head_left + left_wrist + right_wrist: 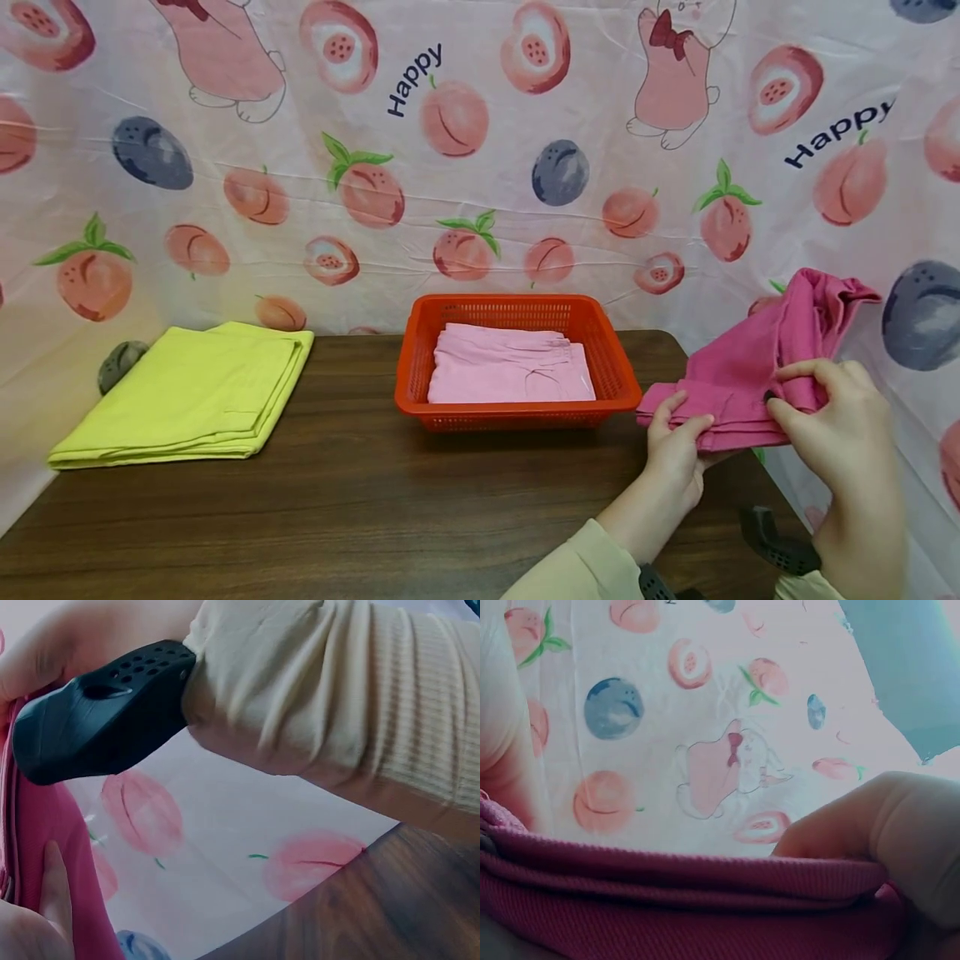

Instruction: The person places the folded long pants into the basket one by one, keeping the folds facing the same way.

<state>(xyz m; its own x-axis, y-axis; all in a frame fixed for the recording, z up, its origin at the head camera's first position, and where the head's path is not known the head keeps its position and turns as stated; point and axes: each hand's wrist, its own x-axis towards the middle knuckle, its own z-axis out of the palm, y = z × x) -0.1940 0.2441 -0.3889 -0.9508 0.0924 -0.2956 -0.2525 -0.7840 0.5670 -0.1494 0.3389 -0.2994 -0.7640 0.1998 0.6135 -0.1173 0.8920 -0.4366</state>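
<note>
Both hands hold a hot-pink folded garment [750, 367] of thick ribbed cloth, raised over the right end of the table. My left hand [675, 458] grips its lower folded edge, with the thumb on top. Higher up on the right, my right hand [843, 417] pinches the layers between thumb and fingers. The garment's upper part stands up and flops over to the right. Close up in the right wrist view, stacked folds of the garment [682, 892] run across the bottom. The left wrist view catches just a strip of the garment [52, 817].
An orange-red plastic basket [517, 417] at the table's back middle holds a folded light-pink garment [502, 367]. On the left lies a folded yellow-green garment [180, 396], with a dark rounded object [120, 367] behind it. A fruit-patterned sheet [465, 192] hangs behind the brown table [337, 517].
</note>
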